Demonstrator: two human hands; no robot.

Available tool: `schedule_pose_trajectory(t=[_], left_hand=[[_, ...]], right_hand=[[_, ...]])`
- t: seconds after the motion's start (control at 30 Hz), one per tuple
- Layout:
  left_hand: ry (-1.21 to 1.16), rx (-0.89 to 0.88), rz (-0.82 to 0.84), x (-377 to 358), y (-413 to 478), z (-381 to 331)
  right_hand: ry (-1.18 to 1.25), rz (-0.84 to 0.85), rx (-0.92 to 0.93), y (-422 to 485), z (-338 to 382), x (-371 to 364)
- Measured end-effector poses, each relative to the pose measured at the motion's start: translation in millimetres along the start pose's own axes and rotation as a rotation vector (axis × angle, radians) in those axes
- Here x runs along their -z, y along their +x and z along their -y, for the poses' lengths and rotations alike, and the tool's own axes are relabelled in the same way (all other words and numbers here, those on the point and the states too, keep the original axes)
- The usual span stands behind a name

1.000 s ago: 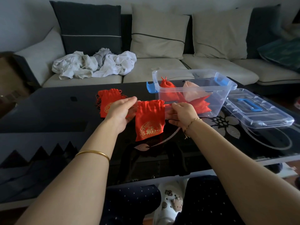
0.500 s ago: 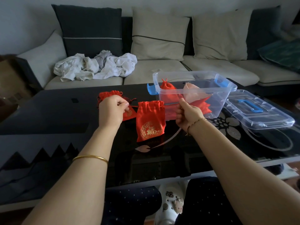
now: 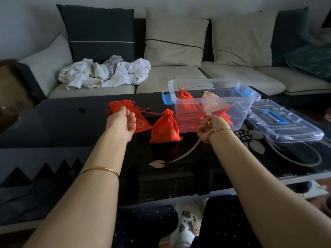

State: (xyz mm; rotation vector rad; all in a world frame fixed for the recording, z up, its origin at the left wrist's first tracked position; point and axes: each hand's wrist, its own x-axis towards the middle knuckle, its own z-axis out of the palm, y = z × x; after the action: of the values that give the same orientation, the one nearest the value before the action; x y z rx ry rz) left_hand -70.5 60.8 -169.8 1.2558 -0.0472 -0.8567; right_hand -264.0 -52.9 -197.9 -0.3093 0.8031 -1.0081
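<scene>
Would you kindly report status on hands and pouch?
Left hand, right hand pinch the drawstring, taut. Red pouch cinched. Clear bin close behind, no obstruction.

the room is sitting in dim, bluish daylight, with no lamp showing. the pale sofa cushions and the forearms are catching most of the light, while the left edge is falling into shadow. the glossy black desk is faintly mirroring the red pouch and the clear box. the wide lens is bending the sofa line and stretching the arms toward the lower corners. the upper right corner is smearing into blur; the centre is reading fairly sharp.
</scene>
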Motion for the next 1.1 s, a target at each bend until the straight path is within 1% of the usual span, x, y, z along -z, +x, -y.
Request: schedule_pose_trajectory(t=[0.03, 0.1, 0.17, 0.2, 0.3, 0.4, 0.47, 0.57, 0.67, 0.73, 0.8, 0.9, 1.0, 1.1], left_hand=[[-0.062, -0.018, 0.062, -1.9, -2.0, -0.5], [-0.151, -0.066, 0.241, -5.9, -7.4, -3.5], [-0.181, -0.099, 0.396, -9.7, -14.7, -7.2], [-0.16, -0.116, 0.44, -12.6, -18.3, -8.0], [-0.017, -0.163, 0.518, -23.5, -27.7, -6.8], [0.116, -0.175, 0.579, -30.4, -35.5, -4.3], [0.203, -0.232, 0.601, -32.0, -39.1, -2.5], [0.413, -0.366, 0.637, -32.6, -41.8, 1.1], [0.563, -0.466, 0.606, -33.7, -41.7, 3.0], [0.566, -0.477, 0.592, -34.5, -41.5, 3.3], [0.526, -0.449, 0.596, -34.8, -41.2, 3.9], [0.474, -0.409, 0.61, -34.4, -42.1, 3.9], [0.462, -0.398, 0.634, -34.9, -43.6, 3.5], [0.435, -0.399, 0.64, -36.2, -44.4, 3.8]], right_hand=[[-0.037, -0.024, 0.059, -1.2, 0.1, -2.2], [-0.171, -0.05, 0.216, -7.8, 2.7, -8.3], [-0.315, -0.013, 0.383, -17.8, 5.0, -14.8], [-0.387, 0.032, 0.461, -23.7, 5.0, -18.1], [-0.616, 0.171, 0.644, -39.0, 1.0, -29.3], [-0.813, 0.216, 0.79, -46.4, -4.0, -39.0], [-0.883, 0.247, 0.853, -50.4, -6.3, -43.9], [-0.925, 0.309, 0.877, -55.9, -8.9, -48.4], [-0.938, 0.39, 0.868, -58.7, -12.4, -51.4], [-0.856, 0.4, 0.777, -55.9, -12.4, -52.5], [-0.795, 0.365, 0.631, -50.1, -11.4, -51.0], [-0.943, 0.358, 0.486, -45.8, -14.2, -43.7], [-0.987, 0.439, 0.462, -47.2, -17.5, -40.7], [-1.075, 0.461, 0.542, -46.3, -16.5, -40.9]])
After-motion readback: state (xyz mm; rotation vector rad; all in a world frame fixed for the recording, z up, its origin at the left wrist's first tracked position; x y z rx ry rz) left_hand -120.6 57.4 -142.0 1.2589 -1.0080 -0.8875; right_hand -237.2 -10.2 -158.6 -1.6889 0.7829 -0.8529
